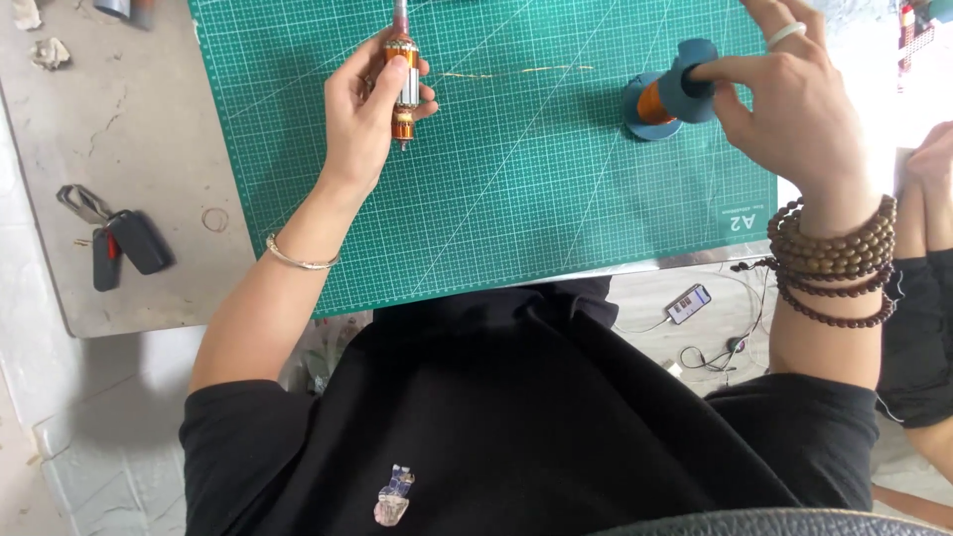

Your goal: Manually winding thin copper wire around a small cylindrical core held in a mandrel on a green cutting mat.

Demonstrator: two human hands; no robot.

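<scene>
Copper wire [516, 70] runs across the green mat [516, 199] at the top of the frame, from the motor rotor [401, 84] clenched in my left hand [362, 119] to the blue spool [670, 94] pinched by my right hand [794, 99]; winding seems underway, needing steady tension.

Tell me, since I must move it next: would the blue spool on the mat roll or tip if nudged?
The spool lies on its side on the mat, so its round flanges would probably roll. The right hand pins it. Its copper-coloured winding suggests some weight for its size.
</scene>
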